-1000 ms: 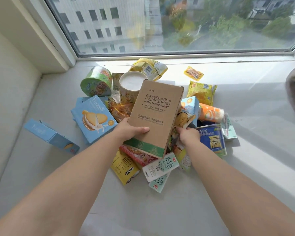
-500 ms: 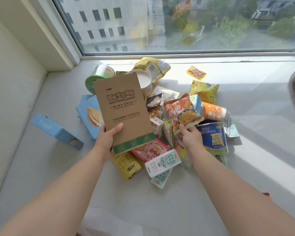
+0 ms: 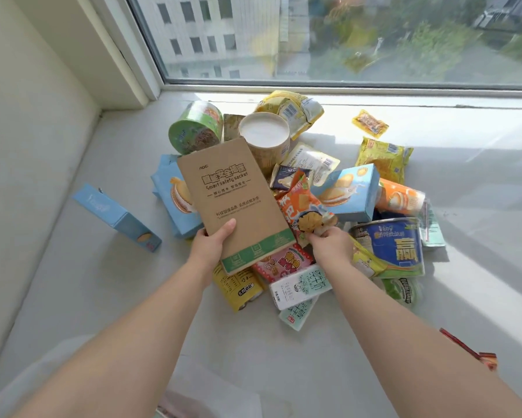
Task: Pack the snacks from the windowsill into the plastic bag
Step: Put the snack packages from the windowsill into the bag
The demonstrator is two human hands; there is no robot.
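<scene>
The left hand (image 3: 209, 246) grips a brown box (image 3: 235, 200) by its near left corner, thumb on top, holding it tilted above the snack pile (image 3: 338, 188) on the windowsill (image 3: 283, 342). The right hand (image 3: 330, 245) pinches the lower edge of an orange packet (image 3: 302, 206), just at 3 o'clock of the box. A blue tin (image 3: 389, 242) lies at 3 o'clock of that hand. A white cup (image 3: 264, 134) sits at 12 o'clock of the box. A lone blue carton (image 3: 116, 218) lies at 9 o'clock, apart. The clear plastic bag (image 3: 211, 390) lies at 6 o'clock, at the frame's bottom edge.
</scene>
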